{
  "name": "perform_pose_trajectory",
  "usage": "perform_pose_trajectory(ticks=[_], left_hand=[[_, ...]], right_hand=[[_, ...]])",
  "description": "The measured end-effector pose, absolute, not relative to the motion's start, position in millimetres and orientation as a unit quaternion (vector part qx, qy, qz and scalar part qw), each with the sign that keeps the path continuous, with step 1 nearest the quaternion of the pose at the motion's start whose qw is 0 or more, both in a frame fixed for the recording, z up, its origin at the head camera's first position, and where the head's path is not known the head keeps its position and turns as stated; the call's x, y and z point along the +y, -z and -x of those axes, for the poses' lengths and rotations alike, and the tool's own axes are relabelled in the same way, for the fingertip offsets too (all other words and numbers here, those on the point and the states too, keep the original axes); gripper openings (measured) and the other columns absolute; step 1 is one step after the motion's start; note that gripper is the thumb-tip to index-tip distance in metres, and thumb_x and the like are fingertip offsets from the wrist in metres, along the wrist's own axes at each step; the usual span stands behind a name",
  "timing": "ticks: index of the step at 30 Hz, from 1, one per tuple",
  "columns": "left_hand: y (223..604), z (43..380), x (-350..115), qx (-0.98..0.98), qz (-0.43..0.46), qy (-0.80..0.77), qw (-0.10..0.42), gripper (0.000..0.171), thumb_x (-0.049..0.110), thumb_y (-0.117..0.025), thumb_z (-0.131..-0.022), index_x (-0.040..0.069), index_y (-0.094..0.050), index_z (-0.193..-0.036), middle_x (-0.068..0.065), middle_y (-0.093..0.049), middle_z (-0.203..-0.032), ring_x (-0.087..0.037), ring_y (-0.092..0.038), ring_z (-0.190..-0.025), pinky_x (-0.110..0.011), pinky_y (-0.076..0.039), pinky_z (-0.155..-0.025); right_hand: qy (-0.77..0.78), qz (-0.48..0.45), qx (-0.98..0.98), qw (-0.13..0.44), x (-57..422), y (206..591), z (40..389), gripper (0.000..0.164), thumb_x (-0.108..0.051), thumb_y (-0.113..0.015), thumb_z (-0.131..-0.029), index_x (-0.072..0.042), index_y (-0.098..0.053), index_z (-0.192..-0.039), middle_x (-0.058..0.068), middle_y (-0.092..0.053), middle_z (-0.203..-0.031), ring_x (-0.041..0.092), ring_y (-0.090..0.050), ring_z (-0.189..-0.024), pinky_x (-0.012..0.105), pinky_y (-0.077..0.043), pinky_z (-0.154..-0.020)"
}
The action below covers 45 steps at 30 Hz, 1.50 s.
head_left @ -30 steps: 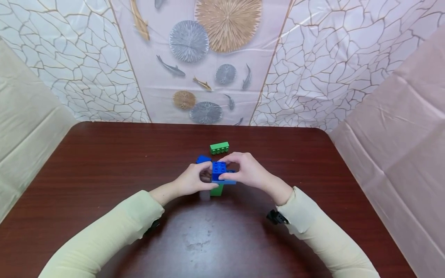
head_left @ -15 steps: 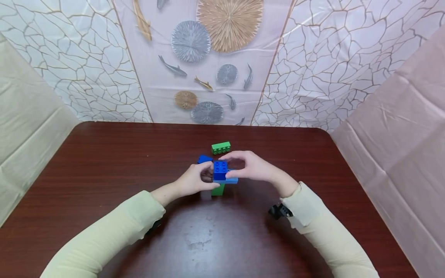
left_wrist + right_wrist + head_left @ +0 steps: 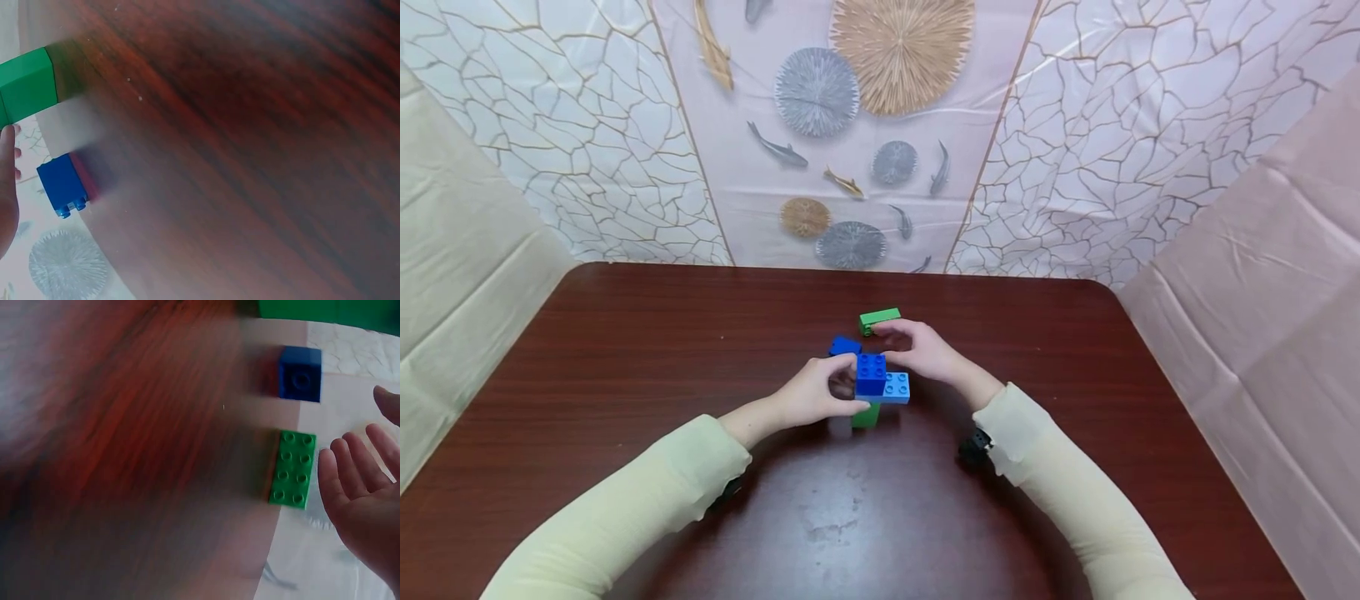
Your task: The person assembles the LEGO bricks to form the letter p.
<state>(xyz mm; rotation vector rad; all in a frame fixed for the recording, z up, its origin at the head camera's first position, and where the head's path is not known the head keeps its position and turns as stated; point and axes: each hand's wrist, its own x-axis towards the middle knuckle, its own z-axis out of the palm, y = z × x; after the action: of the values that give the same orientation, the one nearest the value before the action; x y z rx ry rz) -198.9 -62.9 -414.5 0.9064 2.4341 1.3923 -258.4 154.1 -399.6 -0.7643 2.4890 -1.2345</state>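
A brick stack stands in front of me in the head view: green bricks (image 3: 866, 416) at the bottom, a light blue brick (image 3: 897, 388) across them and a dark blue brick (image 3: 871, 375) on top at the left end. My left hand (image 3: 808, 390) holds the stack from the left, thumb in front and fingers behind. Holding nothing, my right hand (image 3: 928, 350) is behind the stack with relaxed fingers, near a loose green brick (image 3: 880, 319). The right wrist view shows its fingers (image 3: 353, 469) spread beside that green brick (image 3: 294, 469), whose studs face the camera.
Another dark blue brick (image 3: 846, 346) lies behind the left fingers; it also shows in the left wrist view as a blue brick (image 3: 62, 182). The brown table (image 3: 647, 350) ends at a patterned cloth backdrop (image 3: 842, 200), with pale cloth at both sides.
My right hand has let go of the upper dark blue brick and moved back toward the loose green brick. The left hand stays at the stack.
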Motion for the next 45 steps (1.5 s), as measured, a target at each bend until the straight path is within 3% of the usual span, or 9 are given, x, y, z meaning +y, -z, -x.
perform_pose_trajectory(ticks=[14, 27, 45], left_hand=[[416, 198, -62, 0.815, -0.319, -0.475, 0.095, 0.030, 0.020, -0.074, -0.080, 0.006, -0.050, -0.092, -0.012, -0.068, -0.095, -0.019, -0.068, -0.087, -0.028, -0.056, -0.078], [417, 199, -64, 0.814, -0.326, -0.471, 0.091, 0.029, 0.020, -0.074, -0.080, 0.009, -0.049, -0.092, -0.007, -0.068, -0.094, -0.014, -0.067, -0.086, -0.024, -0.055, -0.077], [417, 201, -65, 0.812, -0.322, -0.478, 0.089, 0.030, 0.021, -0.074, -0.080, 0.007, -0.050, -0.092, -0.010, -0.068, -0.094, -0.018, -0.067, -0.087, -0.025, -0.055, -0.078]], right_hand=[[0.336, 0.303, 0.876, 0.166, 124, 409, 271, 0.057, -0.014, -0.067, -0.085, -0.006, -0.045, -0.137, 0.017, -0.052, -0.133, 0.032, -0.054, -0.114, 0.042, -0.048, -0.095], [0.303, 0.345, 0.868, 0.188, 113, 414, 283, 0.054, -0.021, -0.067, -0.085, -0.008, -0.049, -0.135, 0.015, -0.052, -0.135, 0.031, -0.049, -0.123, 0.046, -0.039, -0.104], [0.299, 0.308, 0.887, 0.169, 114, 415, 284, 0.047, -0.025, -0.069, -0.083, -0.009, -0.053, -0.125, 0.015, -0.058, -0.126, 0.030, -0.054, -0.117, 0.046, -0.043, -0.101]])
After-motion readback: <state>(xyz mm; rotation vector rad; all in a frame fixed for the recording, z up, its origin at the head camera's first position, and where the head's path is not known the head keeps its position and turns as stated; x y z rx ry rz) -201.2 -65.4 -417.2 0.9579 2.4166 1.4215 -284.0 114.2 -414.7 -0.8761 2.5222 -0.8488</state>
